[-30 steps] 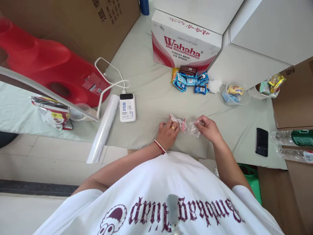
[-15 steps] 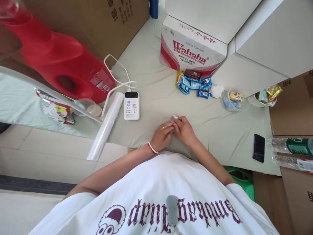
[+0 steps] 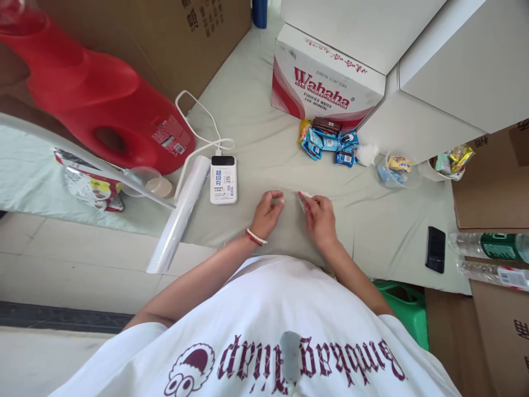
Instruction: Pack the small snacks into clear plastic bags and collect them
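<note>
from my remote feed, i note the right hand (image 3: 321,221) pinching a small, thin red-and-white wrapper (image 3: 302,197) at centre frame, above creased pale cloth (image 3: 260,132). the left hand (image 3: 265,215) curls nearby; i cannot tell whether it grips anything.

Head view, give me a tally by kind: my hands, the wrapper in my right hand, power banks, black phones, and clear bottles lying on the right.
Hands, left hand and right hand: 2
Wrapper: 1
Power bank: 1
Black phone: 1
Clear bottles: 2
Total: 7
</note>
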The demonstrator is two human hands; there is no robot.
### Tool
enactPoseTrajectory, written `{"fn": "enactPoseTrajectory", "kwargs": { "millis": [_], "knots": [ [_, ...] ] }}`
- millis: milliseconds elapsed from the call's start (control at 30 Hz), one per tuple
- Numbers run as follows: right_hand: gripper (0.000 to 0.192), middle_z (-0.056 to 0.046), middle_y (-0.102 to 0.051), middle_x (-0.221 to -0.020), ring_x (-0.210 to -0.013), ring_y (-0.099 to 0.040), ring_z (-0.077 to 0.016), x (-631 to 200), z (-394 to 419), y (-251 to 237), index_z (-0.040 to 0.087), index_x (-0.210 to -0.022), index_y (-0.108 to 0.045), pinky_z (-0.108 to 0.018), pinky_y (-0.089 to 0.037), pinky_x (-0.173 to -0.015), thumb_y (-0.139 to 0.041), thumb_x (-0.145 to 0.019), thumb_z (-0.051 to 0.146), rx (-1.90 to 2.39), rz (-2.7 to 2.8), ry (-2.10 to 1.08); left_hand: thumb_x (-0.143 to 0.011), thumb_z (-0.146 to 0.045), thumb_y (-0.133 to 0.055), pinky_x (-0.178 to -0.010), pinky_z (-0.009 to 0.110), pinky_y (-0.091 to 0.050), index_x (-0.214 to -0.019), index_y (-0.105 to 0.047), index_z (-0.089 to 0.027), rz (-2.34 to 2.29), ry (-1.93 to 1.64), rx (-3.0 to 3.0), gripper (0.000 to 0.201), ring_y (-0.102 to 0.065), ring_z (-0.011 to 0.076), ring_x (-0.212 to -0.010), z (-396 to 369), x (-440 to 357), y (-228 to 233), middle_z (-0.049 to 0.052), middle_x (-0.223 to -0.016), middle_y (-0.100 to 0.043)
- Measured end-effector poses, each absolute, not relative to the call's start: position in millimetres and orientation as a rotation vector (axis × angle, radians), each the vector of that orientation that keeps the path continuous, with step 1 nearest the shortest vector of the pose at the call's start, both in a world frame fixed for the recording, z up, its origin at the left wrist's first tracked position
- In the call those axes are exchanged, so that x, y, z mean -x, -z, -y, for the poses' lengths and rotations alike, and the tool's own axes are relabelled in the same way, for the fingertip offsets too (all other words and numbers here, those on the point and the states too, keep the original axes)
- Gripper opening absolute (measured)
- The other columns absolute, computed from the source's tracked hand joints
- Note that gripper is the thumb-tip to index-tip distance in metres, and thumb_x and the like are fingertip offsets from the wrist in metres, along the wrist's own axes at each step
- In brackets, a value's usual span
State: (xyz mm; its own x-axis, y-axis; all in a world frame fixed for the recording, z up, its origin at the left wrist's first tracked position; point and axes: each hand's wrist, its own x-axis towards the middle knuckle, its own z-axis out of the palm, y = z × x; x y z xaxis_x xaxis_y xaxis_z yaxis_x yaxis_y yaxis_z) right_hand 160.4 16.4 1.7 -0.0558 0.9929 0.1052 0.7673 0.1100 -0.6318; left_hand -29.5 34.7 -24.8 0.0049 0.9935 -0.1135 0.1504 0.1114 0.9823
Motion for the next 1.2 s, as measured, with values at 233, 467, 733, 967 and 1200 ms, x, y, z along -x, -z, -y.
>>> {"fn": "enactPoseTrajectory", "kwargs": {
  "millis": [233, 467, 733, 967, 1200],
  "knots": [
    [0.058, -0.009, -0.074, -0.117, -0.098, -0.07, -0.0243, -191, -13, -17, 0.026, -0.132, -0.067, -0.04, -0.059, -0.085, -0.059, -0.092, 0.066, 1.495, 1.274, -1.369, -0.081, -0.061, -0.074, -0.098, 0.044, -0.057, -0.133, -0.064, -0.015, -0.805, -0.767, -1.04, 0.07, -0.069, 0.0326, -0.118, -40, 10, 20, 0.015, -0.129, -0.072],
    [0.05, -0.006, -0.077, -0.107, -0.094, -0.071, -0.0211, -216, 1, -3, 0.022, -0.119, -0.073, -0.036, -0.057, -0.089, -0.079, -0.08, 0.054, 1.533, 1.175, -1.363, -0.084, -0.054, -0.071, -0.096, 0.043, -0.058, -0.126, -0.067, -0.016, -0.98, -0.662, -1.268, 0.057, -0.072, 0.029, -0.11, -34, -3, 26, 0.015, -0.124, -0.075],
    [0.037, -0.015, -0.072, -0.107, -0.071, -0.062, -0.0115, -432, -106, -65, 0.011, -0.12, -0.068, -0.028, -0.049, -0.062, -0.059, -0.092, 0.035, 1.787, 0.646, -0.337, -0.084, -0.066, -0.064, -0.091, 0.041, -0.058, -0.108, -0.068, -0.019, -1.388, -0.636, -1.267, 0.053, -0.073, 0.0259, -0.101, -10, 65, 19, 0.01, -0.108, -0.077],
    [0.037, -0.025, -0.067, -0.113, -0.093, -0.061, -0.0174, -473, -168, -61, 0.001, -0.119, -0.07, -0.038, -0.044, -0.08, -0.044, -0.1, 0.019, 2.405, 1.026, -0.205, -0.087, -0.068, -0.057, -0.088, 0.039, -0.059, -0.109, -0.069, -0.019, -1.583, -0.671, -1.266, 0.055, -0.073, 0.0258, -0.099, 27, 93, 29, 0.011, -0.108, -0.077],
    [0.043, -0.026, -0.047, -0.138, -0.131, -0.037, -0.0354, -458, -154, -47, 0.009, -0.122, -0.072, -0.053, -0.036, -0.098, -0.042, -0.104, 0.034, 2.529, 1.185, 0.361, -0.096, -0.045, -0.051, -0.087, 0.036, -0.058, -0.11, -0.068, -0.022, -1.581, -0.672, -1.691, 0.031, -0.071, 0.024, -0.096, 34, 92, 25, 0.008, -0.107, -0.074]
  ]
}}
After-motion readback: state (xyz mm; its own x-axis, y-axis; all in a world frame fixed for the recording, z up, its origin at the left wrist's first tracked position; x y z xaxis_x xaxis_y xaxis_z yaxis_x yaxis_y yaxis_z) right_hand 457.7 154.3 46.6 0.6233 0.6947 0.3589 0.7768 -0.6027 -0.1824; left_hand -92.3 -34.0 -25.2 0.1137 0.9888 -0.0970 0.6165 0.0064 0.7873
